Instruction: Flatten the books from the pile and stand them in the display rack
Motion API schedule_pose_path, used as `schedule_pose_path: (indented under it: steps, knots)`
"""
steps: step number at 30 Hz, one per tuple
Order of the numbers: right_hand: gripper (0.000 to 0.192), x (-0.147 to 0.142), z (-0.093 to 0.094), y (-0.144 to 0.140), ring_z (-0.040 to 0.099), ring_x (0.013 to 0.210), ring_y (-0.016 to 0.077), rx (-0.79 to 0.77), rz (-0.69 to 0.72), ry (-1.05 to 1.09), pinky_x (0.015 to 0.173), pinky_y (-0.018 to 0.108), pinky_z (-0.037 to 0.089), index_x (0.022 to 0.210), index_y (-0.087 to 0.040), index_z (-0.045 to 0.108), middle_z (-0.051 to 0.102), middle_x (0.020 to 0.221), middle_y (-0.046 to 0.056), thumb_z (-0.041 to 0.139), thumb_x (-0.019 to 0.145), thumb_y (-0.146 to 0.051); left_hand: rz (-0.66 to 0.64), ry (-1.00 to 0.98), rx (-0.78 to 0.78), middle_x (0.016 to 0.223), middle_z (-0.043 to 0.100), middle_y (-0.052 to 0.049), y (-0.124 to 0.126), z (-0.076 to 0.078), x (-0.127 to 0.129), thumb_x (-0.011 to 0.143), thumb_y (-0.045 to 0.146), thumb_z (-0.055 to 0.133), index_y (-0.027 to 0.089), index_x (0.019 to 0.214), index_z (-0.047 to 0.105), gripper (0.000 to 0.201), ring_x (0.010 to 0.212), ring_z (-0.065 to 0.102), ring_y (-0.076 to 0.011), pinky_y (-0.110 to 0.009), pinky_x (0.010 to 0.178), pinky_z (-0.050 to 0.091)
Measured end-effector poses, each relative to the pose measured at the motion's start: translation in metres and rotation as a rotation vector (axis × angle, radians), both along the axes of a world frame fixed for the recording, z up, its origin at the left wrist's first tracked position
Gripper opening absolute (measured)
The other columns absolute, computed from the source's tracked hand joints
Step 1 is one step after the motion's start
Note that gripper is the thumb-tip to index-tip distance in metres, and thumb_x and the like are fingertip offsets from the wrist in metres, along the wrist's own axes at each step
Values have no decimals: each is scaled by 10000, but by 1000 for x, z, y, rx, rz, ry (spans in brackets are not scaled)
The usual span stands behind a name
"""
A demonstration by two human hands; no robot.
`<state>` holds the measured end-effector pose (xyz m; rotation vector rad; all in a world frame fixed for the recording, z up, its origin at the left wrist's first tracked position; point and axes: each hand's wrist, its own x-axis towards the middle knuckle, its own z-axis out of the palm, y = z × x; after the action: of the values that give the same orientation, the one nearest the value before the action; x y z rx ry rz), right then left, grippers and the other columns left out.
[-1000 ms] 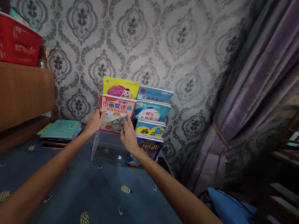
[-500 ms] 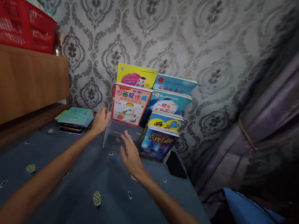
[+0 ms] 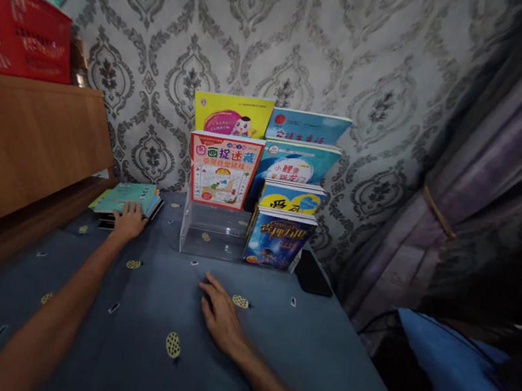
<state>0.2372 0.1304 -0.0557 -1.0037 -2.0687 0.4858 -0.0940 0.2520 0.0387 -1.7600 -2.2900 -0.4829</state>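
Note:
My left hand is at the front edge of a low stack of books on the left. Its fingers are apart and rest on the teal top cover, and none of the books is lifted. My right hand is open and holds nothing, low over the dark blue cloth in front of a clear acrylic stand. On the stand's left side, a red-bordered picture book stands before a yellow book. Its right side holds several books in steps, a dark blue book at the front.
A black phone-like slab lies to the right of the stand. At left, a wooden cabinet carries a red basket. Patterned wallpaper rises behind, and a tied curtain hangs at right above a blue bag-like item.
My left hand has gone from the stand's left side leftward onto the book stack. My right hand has drawn back from the stand toward me. The view has shifted slightly.

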Motion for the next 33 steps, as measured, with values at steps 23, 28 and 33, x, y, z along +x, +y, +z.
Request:
schedule_pose_path:
  steps: [23, 28, 33]
  knots:
    - [327, -1, 6, -4, 559, 1343, 273, 37, 24, -42, 1091, 504, 496, 1194, -205, 697, 596, 1428, 151, 497, 939, -160, -247, 399, -24, 1171, 667, -250, -35, 1, -7, 894, 104, 370, 90, 1139, 667, 385, 1165, 582, -378, -621, 1118, 284]
    - [323, -1, 1, -1, 527, 1370, 289, 30, 37, -70, 1110, 515, 471, 1204, -160, 685, 566, 1452, 184, 479, 957, -172, -299, 430, -7, 1294, 611, -238, -50, -8, -4, 894, 204, 492, 104, 1252, 628, 395, 1285, 508, -384, -644, 1138, 274]
    - [314, 0, -5, 0, 532, 1367, 272, 31, 32, -53, 1105, 507, 474, 1194, -202, 687, 567, 1459, 149, 496, 948, -163, -154, 393, -109, 1542, 406, -255, -50, -17, -5, 878, 120, 430, 110, 1527, 378, 651, 1429, 351, -435, -695, 1067, 345]
